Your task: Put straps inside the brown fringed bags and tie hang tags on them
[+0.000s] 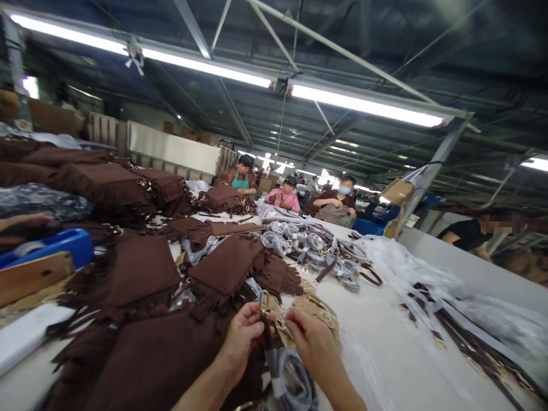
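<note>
My left hand (244, 337) pinches the end of a dark brown strap (268, 342) just below its metal clasp. The rest of that strap hangs down as a coil wrapped in clear plastic (293, 377). Beside it, my right hand (310, 337) has its fingers pressed together near a tangle of pale strings on a tan piece (319, 311); what those fingers hold is too small to make out. Brown fringed bags (226, 265) lie to the left of and beyond my hands.
Plastic-wrapped strap coils (299, 240) are heaped mid-table. Clear plastic and loose straps (462, 331) lie at right. A blue tape dispenser (72, 245) stands at left, near another person's hand. Several people sit or stand beyond the table (377, 325).
</note>
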A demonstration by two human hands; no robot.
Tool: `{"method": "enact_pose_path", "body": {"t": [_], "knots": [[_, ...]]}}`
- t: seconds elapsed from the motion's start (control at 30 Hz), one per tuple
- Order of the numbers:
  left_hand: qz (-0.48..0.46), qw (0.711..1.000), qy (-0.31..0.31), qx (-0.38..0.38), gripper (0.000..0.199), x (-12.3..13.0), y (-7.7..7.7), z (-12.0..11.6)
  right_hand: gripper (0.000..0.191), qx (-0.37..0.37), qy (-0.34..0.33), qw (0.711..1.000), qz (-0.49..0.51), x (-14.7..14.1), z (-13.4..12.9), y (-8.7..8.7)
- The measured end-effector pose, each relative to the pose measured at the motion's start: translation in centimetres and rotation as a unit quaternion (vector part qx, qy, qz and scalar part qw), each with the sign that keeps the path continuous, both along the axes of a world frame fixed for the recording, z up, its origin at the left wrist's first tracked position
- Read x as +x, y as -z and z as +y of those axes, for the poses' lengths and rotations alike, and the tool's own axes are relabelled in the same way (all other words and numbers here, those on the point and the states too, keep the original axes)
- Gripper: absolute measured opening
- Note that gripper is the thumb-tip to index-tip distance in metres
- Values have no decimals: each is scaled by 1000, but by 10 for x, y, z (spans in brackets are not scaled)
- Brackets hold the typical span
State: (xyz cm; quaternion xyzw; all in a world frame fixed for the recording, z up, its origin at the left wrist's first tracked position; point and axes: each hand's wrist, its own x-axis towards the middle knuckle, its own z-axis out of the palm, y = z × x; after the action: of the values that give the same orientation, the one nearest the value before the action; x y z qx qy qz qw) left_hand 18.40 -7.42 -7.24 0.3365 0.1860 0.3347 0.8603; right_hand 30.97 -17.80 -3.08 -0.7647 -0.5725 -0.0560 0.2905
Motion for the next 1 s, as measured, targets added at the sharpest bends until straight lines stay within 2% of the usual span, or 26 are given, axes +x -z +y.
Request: {"method": "enact_pose_path", "body": {"t": [0.2,0.37,0.5,0.7,0.87,0.93,1.0], "knots": [[-18,1000,-12,-20,39,8,7,-1,20,49,-14,997,-55,4,5,19],[-25,999,4,-31,40,10,5,-5,19,16,-7,997,-72,7,5,23],[-23,999,7,-29,39,9,5,-5,16,-8,-8,999,-42,7,4,24],[-12,999,34,-1,42,8,3,-9,18,14,-33,999,12,1,8,30],[10,996,55,72,47,12,11,-8,19,33,-41,999,10,-1,12,33],[62,984,23,165,41,13,15,-6,21,42,-51,998,15,-3,12,35],[121,955,-29,268,32,11,16,-2,21,57,-64,996,21,-6,12,36]]}}
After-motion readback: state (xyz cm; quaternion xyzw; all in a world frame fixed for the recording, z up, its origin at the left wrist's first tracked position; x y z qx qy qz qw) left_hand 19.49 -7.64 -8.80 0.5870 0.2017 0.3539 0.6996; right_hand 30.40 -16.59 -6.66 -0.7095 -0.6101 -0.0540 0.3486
